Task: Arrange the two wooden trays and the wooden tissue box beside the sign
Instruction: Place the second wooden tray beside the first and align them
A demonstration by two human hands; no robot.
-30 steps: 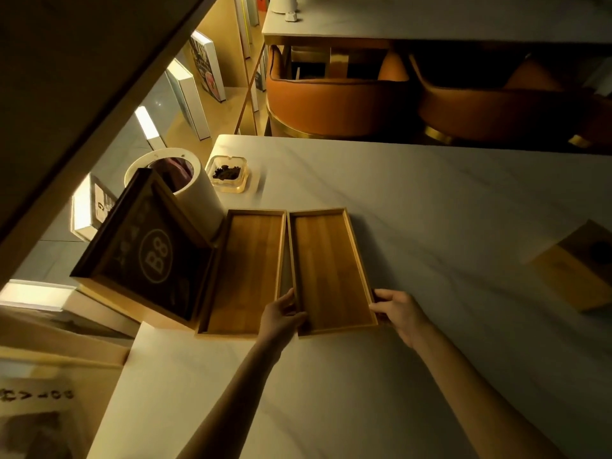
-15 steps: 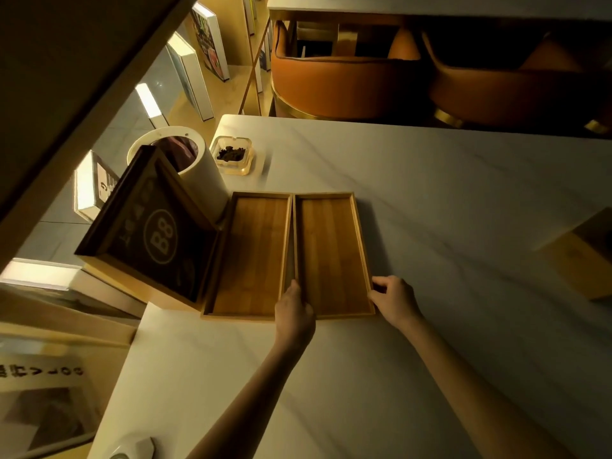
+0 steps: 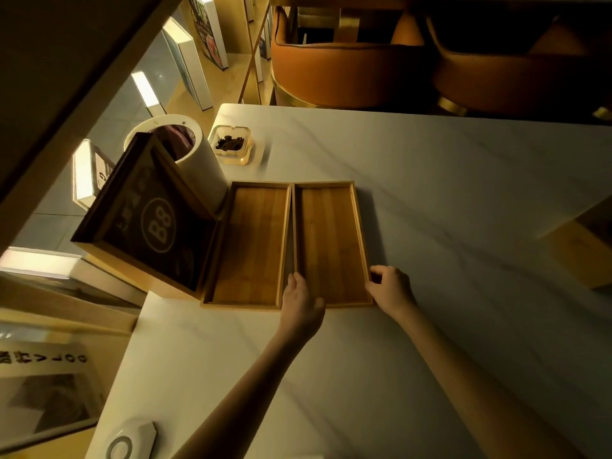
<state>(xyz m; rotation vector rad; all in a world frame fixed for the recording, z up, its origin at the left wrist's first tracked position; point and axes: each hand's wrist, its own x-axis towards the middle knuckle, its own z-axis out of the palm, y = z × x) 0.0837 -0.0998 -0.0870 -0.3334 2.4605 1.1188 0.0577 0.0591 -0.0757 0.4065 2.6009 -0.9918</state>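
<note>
My two hands hold the right wooden tray [image 3: 332,246], a long flat box shape with thin raised sides and a smooth, striped wood floor. It lies flat on the white table [image 3: 430,200], which looks like smooth stone with faint grey lines. My left hand [image 3: 301,301] rests on the near left corner, fingers curled over the edge where the two trays meet. My right hand [image 3: 390,288] pinches the near right corner, thumb on the rim and fingers bent on the outside wall. The left wooden tray [image 3: 251,246] is the same shape and lies right next to it, long sides nearly touching. Its other side sits against the sign [image 3: 149,217], a dark tilted board in a wooden frame with "B8" in a circle. Behind the sign stands a round white tube-shaped bin [image 3: 198,170]. Near it is a small clear square dish [image 3: 231,149] with dark bits inside. At the far right edge of the table I see a blocky wooden thing [image 3: 586,253], partly cut off, so I cannot tell what it is. A white flat gadget [image 3: 127,442] lies at the near table edge.
</note>
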